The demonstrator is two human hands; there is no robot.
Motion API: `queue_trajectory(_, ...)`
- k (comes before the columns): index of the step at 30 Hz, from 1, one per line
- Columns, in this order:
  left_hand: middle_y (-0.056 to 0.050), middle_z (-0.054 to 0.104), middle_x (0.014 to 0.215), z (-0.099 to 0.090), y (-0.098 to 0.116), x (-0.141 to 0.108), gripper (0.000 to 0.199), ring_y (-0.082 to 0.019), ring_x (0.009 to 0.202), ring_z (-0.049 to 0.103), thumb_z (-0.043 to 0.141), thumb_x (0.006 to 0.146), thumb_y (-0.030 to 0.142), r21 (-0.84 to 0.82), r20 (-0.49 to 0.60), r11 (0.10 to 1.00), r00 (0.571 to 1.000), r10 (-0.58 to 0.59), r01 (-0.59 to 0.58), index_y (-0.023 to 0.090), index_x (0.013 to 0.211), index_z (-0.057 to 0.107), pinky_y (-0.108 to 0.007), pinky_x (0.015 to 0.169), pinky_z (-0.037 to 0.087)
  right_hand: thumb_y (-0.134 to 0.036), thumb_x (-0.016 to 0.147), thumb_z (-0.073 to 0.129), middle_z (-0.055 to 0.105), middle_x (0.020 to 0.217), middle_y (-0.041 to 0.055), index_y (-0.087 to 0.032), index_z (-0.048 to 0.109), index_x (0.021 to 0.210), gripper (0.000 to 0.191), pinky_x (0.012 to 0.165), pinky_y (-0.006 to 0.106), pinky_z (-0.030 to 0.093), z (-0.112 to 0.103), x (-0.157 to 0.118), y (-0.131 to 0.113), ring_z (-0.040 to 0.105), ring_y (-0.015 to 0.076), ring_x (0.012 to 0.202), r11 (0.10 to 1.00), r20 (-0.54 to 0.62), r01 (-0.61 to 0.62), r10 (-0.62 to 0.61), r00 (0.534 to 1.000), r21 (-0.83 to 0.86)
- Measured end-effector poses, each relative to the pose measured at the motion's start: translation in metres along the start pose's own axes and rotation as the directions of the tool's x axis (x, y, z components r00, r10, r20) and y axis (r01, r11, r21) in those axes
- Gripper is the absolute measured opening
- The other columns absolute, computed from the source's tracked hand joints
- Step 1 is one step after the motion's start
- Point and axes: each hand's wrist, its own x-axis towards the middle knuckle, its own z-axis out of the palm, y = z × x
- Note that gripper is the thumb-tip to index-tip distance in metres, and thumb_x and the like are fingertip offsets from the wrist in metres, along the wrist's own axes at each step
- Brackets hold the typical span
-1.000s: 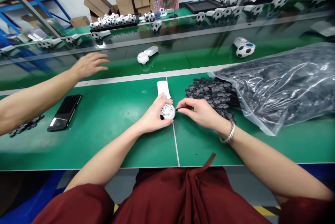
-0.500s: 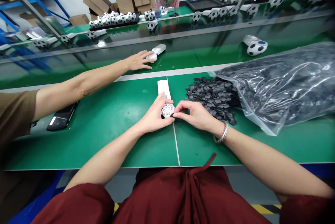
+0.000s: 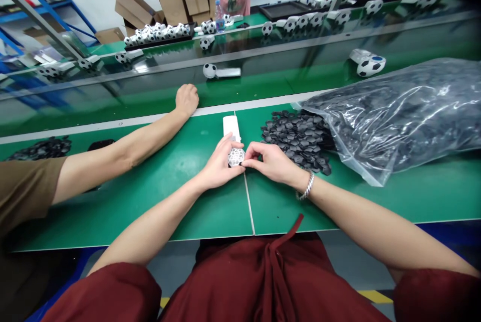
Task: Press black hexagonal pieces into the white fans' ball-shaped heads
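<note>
Table; bag spilling pieces; left hand grips ball; right hand pinched, contents hidden.

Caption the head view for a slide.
Left hand holds a white lattice ball, right hand at its edge, near a heap of black pieces.

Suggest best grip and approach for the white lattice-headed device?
Probably the round lattice head, cupped from the left, thumb on the near side, fingers on the far: its rim curves into that grip, the white handle points away, and the right hand occupies the right edge.
</note>
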Motion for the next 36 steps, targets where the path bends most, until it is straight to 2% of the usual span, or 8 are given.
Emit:
queue_trajectory(4, -0.008, 0.045, 0.125, -0.001, 0.001, -0.002, 0.045, -0.027, 0.135, 0.017, 0.068, 0.066, 0.022, 0.026, 0.026, 0.998, 0.998, 0.051, -0.052, 0.021, 0.106, 0.048, -0.047, 0.109, 0.019, -0.031, 0.074, 0.063, 0.06, 0.067, -0.0015, -0.017, 0.058, 0.07, 0.016, 0.058, 0.023, 0.04, -0.018, 0.005, 0.0, 0.052, 0.0109, 0.061, 0.999, -0.056, -0.03, 0.028, 0.998, -0.026)
queue_trajectory(7, -0.009, 0.039, 0.119, 0.001, 0.001, -0.005, 0.05, -0.029, 0.126, 0.029, 0.076, 0.059, 0.035, 0.089, -0.099, 0.996, 0.995, -0.005, 0.014, 0.022, 0.101, 0.052, -0.047, 0.106, 0.025, -0.032, 0.076, 0.061, 0.062, 0.07, -0.0004, -0.017, 0.059, 0.073, 0.015, 0.059, 0.023, 0.041, -0.044, 0.011, 0.001, 0.053, 0.0116, 0.062, 0.981, -0.272, -0.074, 0.023, 0.962, -0.181)
queue_trajectory(9, -0.008, 0.035, 0.115, 0.003, 0.001, -0.006, 0.052, -0.029, 0.121, 0.034, 0.078, 0.056, 0.038, 0.096, -0.165, 0.991, 0.983, -0.079, 0.095, 0.022, 0.099, 0.054, -0.047, 0.104, 0.028, -0.029, 0.078, 0.059, 0.064, 0.074, 0.0007, -0.018, 0.06, 0.075, 0.011, 0.063, 0.025, 0.041, -0.059, 0.012, 0.003, 0.055, 0.0133, 0.067, 0.918, -0.326, -0.134, 0.006, 0.945, -0.372)
queue_trajectory(12, -0.007, 0.033, 0.112, 0.004, 0.0, -0.008, 0.049, -0.027, 0.12, 0.033, 0.076, 0.058, 0.033, 0.086, -0.177, 0.99, 0.979, -0.098, 0.115, 0.022, 0.101, 0.054, -0.046, 0.105, 0.027, -0.025, 0.08, 0.056, 0.065, 0.083, 0.0035, -0.019, 0.063, 0.078, 0.009, 0.07, 0.028, 0.042, -0.067, 0.013, 0.003, 0.056, 0.0179, 0.081, 0.762, -0.226, -0.169, 0.031, 0.974, -0.625)
queue_trajectory(16, -0.008, 0.033, 0.116, 0.003, -0.001, -0.012, 0.044, -0.027, 0.122, 0.032, 0.069, 0.062, 0.023, 0.091, -0.173, 0.991, 0.981, -0.084, 0.101, 0.022, 0.102, 0.051, -0.046, 0.105, 0.026, -0.028, 0.08, 0.056, 0.064, 0.092, 0.0071, -0.02, 0.065, 0.085, 0.013, 0.073, 0.031, 0.043, -0.062, 0.026, -0.005, 0.054, 0.0235, 0.092, 0.616, -0.125, -0.168, 0.113, 0.986, -0.77)
queue_trajectory(22, -0.009, 0.033, 0.121, 0.0, -0.002, -0.018, 0.044, -0.028, 0.123, 0.032, 0.065, 0.061, 0.017, 0.028, -0.162, 0.998, 0.985, -0.055, 0.061, 0.022, 0.103, 0.05, -0.047, 0.105, 0.028, -0.033, 0.078, 0.061, 0.057, 0.112, 0.0127, -0.015, 0.06, 0.106, 0.033, 0.089, 0.035, 0.04, -0.077, 0.109, -0.008, 0.05, 0.0257, 0.104, 0.61, -0.086, -0.101, 0.055, 0.995, -0.786)
queue_trajectory(32, -0.009, 0.038, 0.117, 0.004, -0.014, -0.016, 0.053, -0.029, 0.118, 0.033, 0.064, 0.048, 0.011, -0.141, -0.197, 0.988, 0.98, 0.038, -0.067, 0.023, 0.099, 0.052, -0.045, 0.102, 0.031, -0.028, 0.077, 0.06, 0.05, 0.124, 0.0229, -0.004, 0.048, 0.122, 0.052, 0.094, 0.036, 0.037, -0.123, 0.242, 0.075, 0.047, 0.0282, 0.114, 0.546, -0.246, -0.263, 0.105, 0.964, -0.796)
queue_trajectory(36, -0.009, 0.043, 0.111, 0.015, -0.033, -0.013, 0.057, -0.03, 0.114, 0.036, 0.072, 0.044, 0.024, -0.175, -0.273, 0.964, 0.95, 0.148, -0.201, 0.022, 0.098, 0.056, -0.041, 0.1, 0.034, -0.035, 0.071, 0.062, 0.059, 0.107, 0.0252, -0.006, 0.056, 0.112, 0.05, 0.075, 0.038, 0.046, -0.126, 0.264, 0.094, 0.06, 0.0316, 0.094, 0.542, -0.248, -0.294, 0.159, 0.956, -0.787)
